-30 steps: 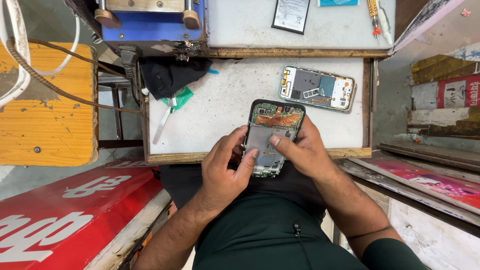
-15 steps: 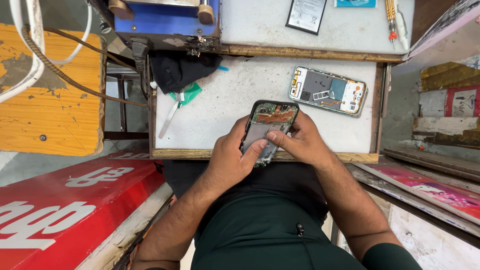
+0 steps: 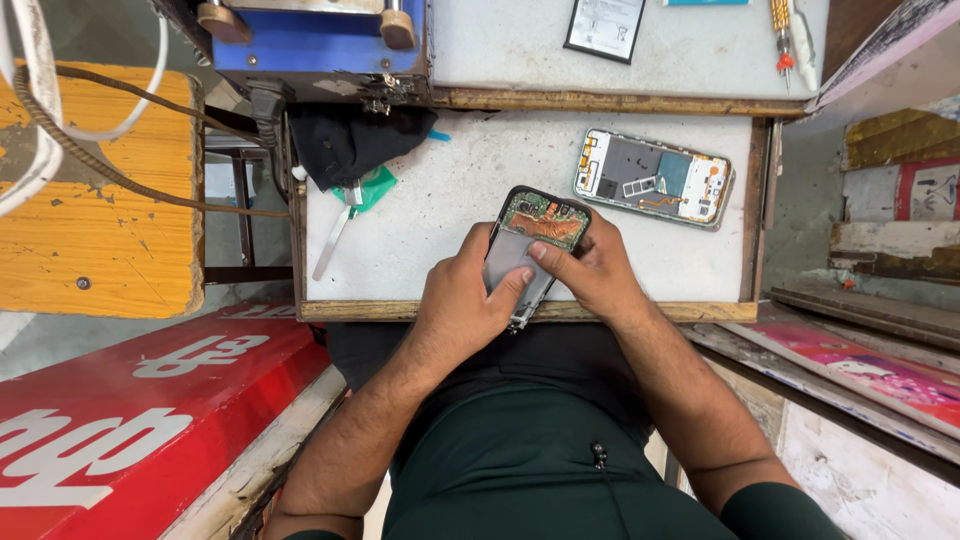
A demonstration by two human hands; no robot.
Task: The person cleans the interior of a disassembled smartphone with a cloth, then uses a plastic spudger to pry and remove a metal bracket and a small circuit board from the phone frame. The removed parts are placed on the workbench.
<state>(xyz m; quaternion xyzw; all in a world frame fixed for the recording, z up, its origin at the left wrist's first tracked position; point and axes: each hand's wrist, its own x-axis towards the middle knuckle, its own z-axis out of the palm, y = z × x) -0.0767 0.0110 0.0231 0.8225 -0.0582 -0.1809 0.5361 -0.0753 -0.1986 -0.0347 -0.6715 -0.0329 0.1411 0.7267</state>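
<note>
Both hands are gripping an opened phone (image 3: 532, 245) at the bench's (image 3: 420, 240) near edge, about midway along it. The left hand (image 3: 462, 305) is clasping its lower left side with the thumb lying on the grey panel; the right hand (image 3: 592, 270) is grasping its right side, thumb pressing the same panel. A second opened phone (image 3: 652, 177) is lying near the far right corner, a black cloth (image 3: 350, 140) at the far left corner

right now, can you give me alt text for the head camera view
Both hands, the left hand and right hand, hold an opened phone with its circuit board showing over a white worktable. A second opened phone lies farther back on the right.
</note>
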